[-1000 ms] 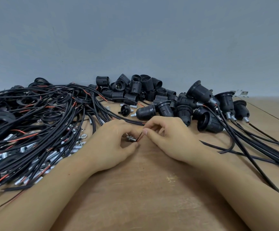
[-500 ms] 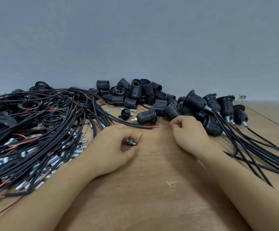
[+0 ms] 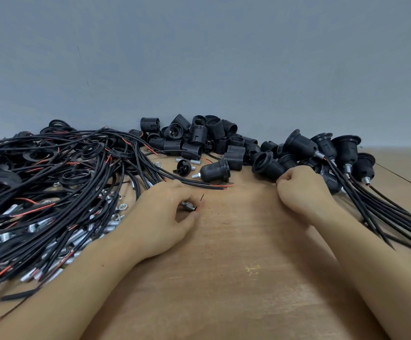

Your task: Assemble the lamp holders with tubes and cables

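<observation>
My left hand rests on the wooden table and pinches a short metal tube. Red and black wire ends stick out of the tube's right end. My right hand lies with curled fingers against the pile of black lamp holders; nothing shows inside its fingers. One holder with a tube fitted lies between the two hands, further back. Finished holders with cables lie at the right.
A tangle of black cables with rings covers the left of the table. Loose metal tubes and nuts lie beneath it. Loose threaded holder shells are heaped by the grey wall. Cables fan out on the right.
My right hand let go of the wire ends at the tube and moved right and back to the lamp holder pile. My left hand kept the tube in place.
</observation>
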Demonstrator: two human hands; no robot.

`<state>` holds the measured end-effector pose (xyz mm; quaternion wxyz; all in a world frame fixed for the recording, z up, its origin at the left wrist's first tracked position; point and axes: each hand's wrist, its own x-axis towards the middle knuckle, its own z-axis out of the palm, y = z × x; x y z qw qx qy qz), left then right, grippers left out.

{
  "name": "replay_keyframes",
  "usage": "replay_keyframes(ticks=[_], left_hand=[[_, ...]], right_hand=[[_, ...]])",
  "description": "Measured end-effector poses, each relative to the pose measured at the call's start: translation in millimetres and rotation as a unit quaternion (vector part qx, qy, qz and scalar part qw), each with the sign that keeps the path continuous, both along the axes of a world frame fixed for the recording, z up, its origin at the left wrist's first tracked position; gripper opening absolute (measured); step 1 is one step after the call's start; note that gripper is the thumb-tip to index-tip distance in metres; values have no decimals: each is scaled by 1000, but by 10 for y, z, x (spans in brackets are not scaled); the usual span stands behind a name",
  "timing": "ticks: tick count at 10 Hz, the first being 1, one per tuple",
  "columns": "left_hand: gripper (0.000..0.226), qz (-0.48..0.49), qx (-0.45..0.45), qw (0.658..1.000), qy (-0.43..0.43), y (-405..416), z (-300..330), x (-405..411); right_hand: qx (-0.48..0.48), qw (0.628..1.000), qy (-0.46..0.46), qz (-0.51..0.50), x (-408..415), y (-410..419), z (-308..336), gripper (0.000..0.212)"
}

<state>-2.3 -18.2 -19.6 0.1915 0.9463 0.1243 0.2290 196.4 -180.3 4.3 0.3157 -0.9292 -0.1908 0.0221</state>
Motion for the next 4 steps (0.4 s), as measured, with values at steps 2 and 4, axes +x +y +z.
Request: replay_keyframes(ticks=[2,4], left_hand=[[16,61,54,996,23,95,-20,-15],[15,58,60,996,24,109,-31,-2]], right_hand=[[-47,999,-19,-12,104,-33,-12,20],[30,988,-113,105,-148,-104,253,24]])
